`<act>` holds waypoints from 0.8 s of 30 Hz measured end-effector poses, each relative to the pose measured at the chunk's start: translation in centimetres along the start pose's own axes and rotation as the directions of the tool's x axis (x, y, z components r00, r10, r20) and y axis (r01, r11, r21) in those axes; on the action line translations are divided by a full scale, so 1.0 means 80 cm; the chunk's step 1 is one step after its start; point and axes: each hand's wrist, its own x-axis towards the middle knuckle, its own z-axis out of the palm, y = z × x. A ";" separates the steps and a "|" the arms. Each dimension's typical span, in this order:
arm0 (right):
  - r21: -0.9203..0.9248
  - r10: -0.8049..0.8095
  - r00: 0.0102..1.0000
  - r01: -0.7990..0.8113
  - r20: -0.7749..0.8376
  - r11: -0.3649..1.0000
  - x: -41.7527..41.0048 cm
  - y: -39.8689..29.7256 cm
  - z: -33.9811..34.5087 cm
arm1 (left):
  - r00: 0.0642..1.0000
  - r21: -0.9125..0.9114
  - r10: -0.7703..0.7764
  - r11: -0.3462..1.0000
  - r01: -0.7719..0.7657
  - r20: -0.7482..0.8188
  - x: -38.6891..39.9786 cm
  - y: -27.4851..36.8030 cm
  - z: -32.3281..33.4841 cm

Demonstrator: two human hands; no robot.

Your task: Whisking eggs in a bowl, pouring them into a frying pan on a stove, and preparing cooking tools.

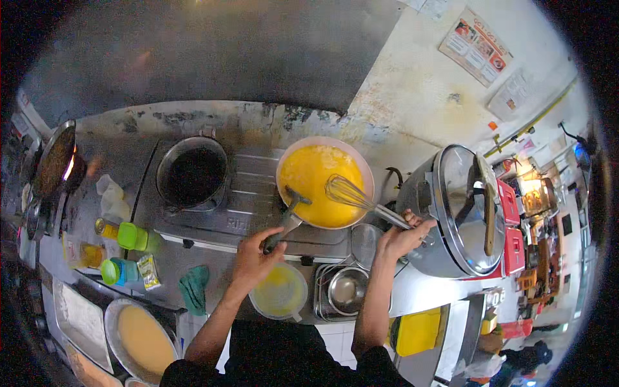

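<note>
On the gas stove, a pale pan (pixel 371 186) holds bright yellow liquid (pixel 319 169) with foam along its far side. My left hand (pixel 259 255) grips a dark handle (pixel 273 242) at the pan's near rim; whether it belongs to the pan or to a separate tool, I cannot tell. A dark T-shaped form (pixel 295 194) shows over the liquid beyond that handle. In my right hand (pixel 404 233) is a metal wire whisk (pixel 348 191), its wires over the right part of the liquid. Below the pan stands a translucent tub (pixel 279 291) with yellow residue.
A dark pot (pixel 192 171) occupies the left burner. Close to my right hand stands a large lidded metal pot (pixel 420 213). Metal bowls (pixel 347 290) and a green cloth (pixel 194 289) lie along the front. At far left, a flame (pixel 70 167) burns beside a tilted wok (pixel 54 159).
</note>
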 end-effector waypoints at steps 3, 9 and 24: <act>0.133 0.119 0.993 -0.114 -0.028 0.984 0.020 -0.004 -0.025 | 0.987 0.178 -0.129 0.978 0.112 0.091 0.002 0.021 -0.001; 0.233 0.205 0.979 -0.198 -0.005 0.952 -0.001 -0.084 -0.053 | 0.994 0.423 0.105 0.901 -0.102 0.014 0.069 0.005 -0.010; -0.527 0.155 0.819 0.199 0.552 0.826 -0.256 -0.063 -0.166 | 0.930 0.584 0.351 0.735 -0.345 0.107 0.160 -0.036 0.046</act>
